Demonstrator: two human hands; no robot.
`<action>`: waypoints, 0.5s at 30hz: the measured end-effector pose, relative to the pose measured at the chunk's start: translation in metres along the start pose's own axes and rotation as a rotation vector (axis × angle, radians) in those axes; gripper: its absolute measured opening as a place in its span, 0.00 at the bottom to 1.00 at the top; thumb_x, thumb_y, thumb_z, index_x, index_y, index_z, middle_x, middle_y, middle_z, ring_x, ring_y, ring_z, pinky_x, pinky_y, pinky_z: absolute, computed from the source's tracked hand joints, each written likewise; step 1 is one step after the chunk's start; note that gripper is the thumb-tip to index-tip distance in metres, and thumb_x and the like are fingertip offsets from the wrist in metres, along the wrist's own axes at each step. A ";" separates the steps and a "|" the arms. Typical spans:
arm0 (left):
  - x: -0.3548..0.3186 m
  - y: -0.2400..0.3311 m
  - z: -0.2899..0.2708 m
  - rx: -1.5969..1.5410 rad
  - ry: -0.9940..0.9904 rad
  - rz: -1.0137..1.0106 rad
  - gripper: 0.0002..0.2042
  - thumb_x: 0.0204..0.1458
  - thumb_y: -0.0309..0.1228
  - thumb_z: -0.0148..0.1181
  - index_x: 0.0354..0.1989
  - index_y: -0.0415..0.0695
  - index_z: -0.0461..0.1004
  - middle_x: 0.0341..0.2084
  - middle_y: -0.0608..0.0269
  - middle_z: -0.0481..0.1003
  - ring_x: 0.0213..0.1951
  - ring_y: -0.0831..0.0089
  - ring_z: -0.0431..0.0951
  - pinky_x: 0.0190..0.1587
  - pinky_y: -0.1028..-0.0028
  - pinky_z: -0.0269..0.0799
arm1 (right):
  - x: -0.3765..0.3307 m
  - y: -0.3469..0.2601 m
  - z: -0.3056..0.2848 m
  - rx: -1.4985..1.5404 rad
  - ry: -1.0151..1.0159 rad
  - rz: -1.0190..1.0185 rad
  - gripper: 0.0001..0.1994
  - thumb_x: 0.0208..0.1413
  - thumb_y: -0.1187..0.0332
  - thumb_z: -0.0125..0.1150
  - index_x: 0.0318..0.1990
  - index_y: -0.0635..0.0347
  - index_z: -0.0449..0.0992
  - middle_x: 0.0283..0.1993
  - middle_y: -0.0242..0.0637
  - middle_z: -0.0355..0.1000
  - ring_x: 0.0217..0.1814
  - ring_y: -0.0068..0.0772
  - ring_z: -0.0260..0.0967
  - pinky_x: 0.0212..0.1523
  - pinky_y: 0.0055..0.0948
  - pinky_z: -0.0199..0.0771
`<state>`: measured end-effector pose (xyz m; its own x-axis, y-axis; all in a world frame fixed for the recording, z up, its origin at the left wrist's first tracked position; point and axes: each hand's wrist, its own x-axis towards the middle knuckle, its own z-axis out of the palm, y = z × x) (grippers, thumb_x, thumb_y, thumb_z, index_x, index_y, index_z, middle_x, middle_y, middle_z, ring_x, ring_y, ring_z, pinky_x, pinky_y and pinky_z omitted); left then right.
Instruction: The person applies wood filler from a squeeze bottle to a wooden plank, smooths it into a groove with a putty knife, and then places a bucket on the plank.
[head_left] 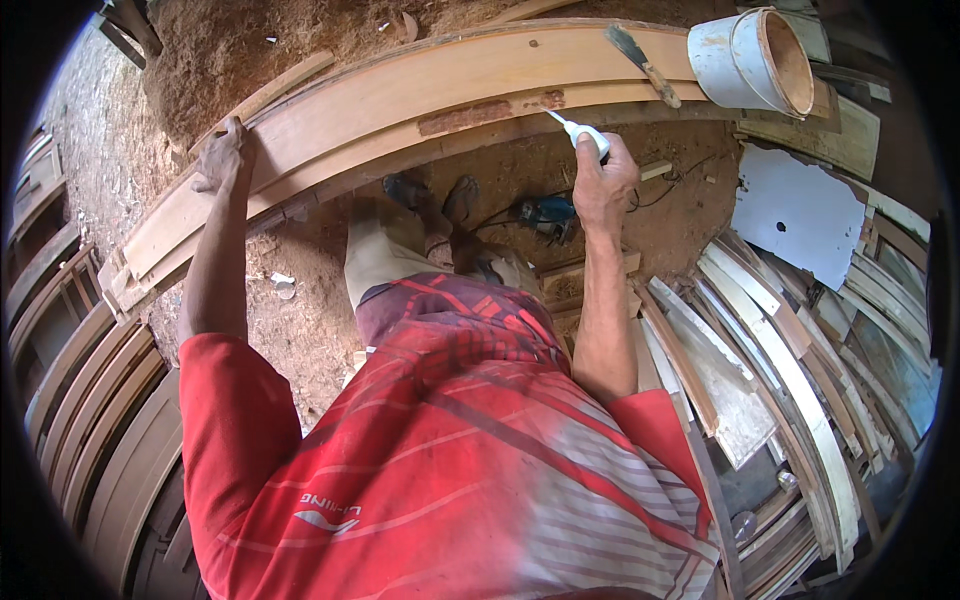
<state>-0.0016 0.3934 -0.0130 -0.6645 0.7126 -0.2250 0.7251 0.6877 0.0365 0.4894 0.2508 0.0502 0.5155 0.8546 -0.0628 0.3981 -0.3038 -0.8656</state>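
Note:
A long wooden plank (400, 105) lies across in front of me, with reddish-brown filler patches (465, 117) along its near edge. In my right hand (606, 178) is a small white squeeze bottle (588, 139) with a thin nozzle, its tip close to the right end of the patches. My left hand (222, 157) grips the plank's far edge near its left end, fingers curled over. A putty knife (640, 65) with a wooden handle rests on the plank to the right. Beside it, a white bucket (725, 62) lies tipped on its side.
A blue power tool (547, 214) with a dark cord sits on the sawdust-covered ground near my feet. Stacked boards (800, 370) fill the right side, with a white sheet (798, 215) above them. More boards (100, 400) stand at the left. Sawdust (270, 50) is heaped beyond the plank.

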 end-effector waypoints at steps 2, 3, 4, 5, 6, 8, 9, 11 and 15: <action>0.001 0.001 0.003 -0.010 0.036 -0.015 0.30 0.55 0.60 0.47 0.59 0.59 0.81 0.61 0.55 0.76 0.66 0.51 0.72 0.71 0.34 0.40 | -0.002 -0.003 0.004 -0.002 -0.031 -0.014 0.12 0.61 0.64 0.63 0.36 0.67 0.79 0.25 0.32 0.70 0.28 0.23 0.64 0.30 0.32 0.67; 0.001 0.002 0.006 -0.027 0.046 -0.031 0.30 0.55 0.60 0.47 0.59 0.58 0.81 0.61 0.54 0.76 0.66 0.51 0.71 0.71 0.34 0.40 | -0.002 -0.004 0.006 -0.006 -0.042 -0.043 0.12 0.61 0.64 0.63 0.36 0.67 0.79 0.25 0.32 0.70 0.28 0.23 0.64 0.30 0.32 0.67; -0.001 0.005 0.007 -0.045 0.056 -0.043 0.30 0.55 0.60 0.47 0.59 0.58 0.81 0.62 0.54 0.76 0.66 0.51 0.71 0.71 0.33 0.40 | -0.002 -0.004 0.008 -0.011 -0.051 -0.071 0.12 0.61 0.64 0.63 0.36 0.67 0.79 0.24 0.32 0.70 0.28 0.23 0.64 0.30 0.32 0.67; -0.009 0.013 -0.001 -0.032 0.016 -0.017 0.31 0.55 0.60 0.47 0.59 0.57 0.81 0.62 0.54 0.76 0.66 0.51 0.71 0.71 0.33 0.40 | -0.003 -0.002 0.010 0.006 -0.054 -0.049 0.12 0.61 0.64 0.63 0.36 0.67 0.79 0.24 0.32 0.69 0.27 0.23 0.63 0.29 0.32 0.66; -0.017 0.018 -0.012 -0.019 -0.024 0.009 0.31 0.55 0.60 0.47 0.59 0.56 0.81 0.62 0.55 0.76 0.66 0.51 0.71 0.71 0.33 0.40 | -0.003 -0.001 0.009 -0.001 -0.040 -0.049 0.12 0.62 0.65 0.63 0.37 0.67 0.79 0.25 0.31 0.70 0.28 0.22 0.63 0.30 0.31 0.66; -0.020 0.018 -0.018 0.004 -0.027 0.023 0.31 0.55 0.60 0.47 0.59 0.55 0.81 0.62 0.55 0.76 0.66 0.51 0.71 0.71 0.33 0.40 | -0.001 0.000 0.010 -0.008 -0.026 -0.054 0.11 0.62 0.65 0.63 0.38 0.68 0.80 0.27 0.28 0.70 0.30 0.20 0.64 0.32 0.28 0.66; -0.018 0.017 -0.013 0.014 0.004 0.020 0.31 0.56 0.59 0.47 0.58 0.54 0.81 0.62 0.55 0.76 0.66 0.51 0.71 0.71 0.33 0.40 | 0.001 0.001 0.009 -0.013 0.002 -0.059 0.12 0.62 0.65 0.63 0.38 0.68 0.80 0.27 0.28 0.70 0.30 0.20 0.64 0.32 0.28 0.66; -0.009 0.010 0.001 0.032 0.059 -0.013 0.31 0.56 0.59 0.47 0.58 0.54 0.82 0.62 0.55 0.76 0.66 0.50 0.71 0.71 0.33 0.41 | 0.004 0.001 0.008 -0.022 0.053 -0.069 0.12 0.62 0.65 0.63 0.38 0.68 0.80 0.27 0.28 0.70 0.30 0.20 0.64 0.32 0.28 0.66; 0.005 0.004 0.012 0.022 0.059 -0.018 0.30 0.55 0.59 0.47 0.57 0.55 0.82 0.62 0.55 0.76 0.66 0.50 0.71 0.70 0.33 0.43 | 0.005 -0.007 0.008 -0.034 0.028 -0.057 0.12 0.61 0.64 0.63 0.35 0.66 0.79 0.24 0.35 0.71 0.27 0.26 0.66 0.30 0.33 0.69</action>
<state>-0.0002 0.3978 -0.0254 -0.6868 0.7073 -0.1672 0.7161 0.6979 0.0110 0.4830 0.2603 0.0521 0.5120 0.8590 -0.0002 0.4527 -0.2700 -0.8498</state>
